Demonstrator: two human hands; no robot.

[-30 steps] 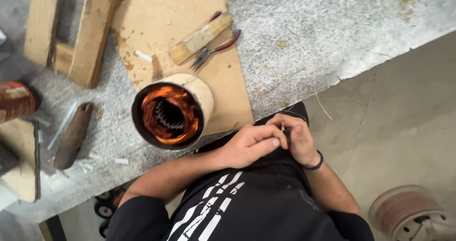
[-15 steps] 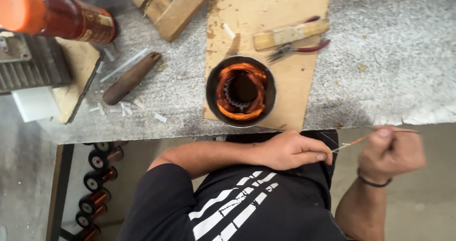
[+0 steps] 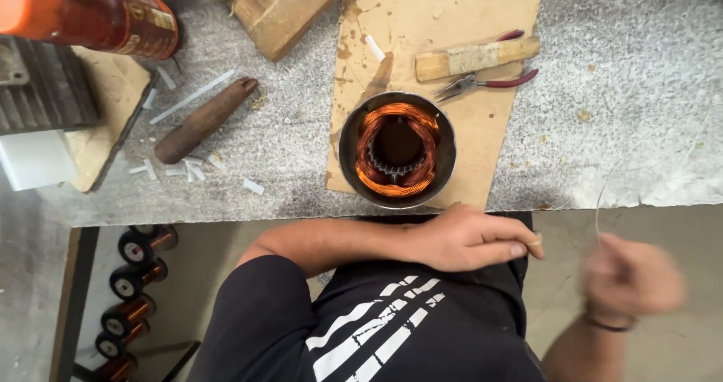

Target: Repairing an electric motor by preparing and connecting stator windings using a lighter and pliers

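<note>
Pinched fingertips make the left hand's (image 3: 471,239) grip, closed on something small and pale just below the tabletop (image 3: 625,126) edge. Blur hides the right hand's (image 3: 631,280) grip, so I cannot tell its state; a thin wire (image 3: 599,209) rises from it. Nearby, the copper-wound stator (image 3: 397,149) stands on a board (image 3: 452,20) beside pliers (image 3: 482,81).

Left hand (image 3: 471,239) pinches thumb to forefinger before the chest; right hand (image 3: 631,280), blurred, is loosely fisted out to the side
</note>
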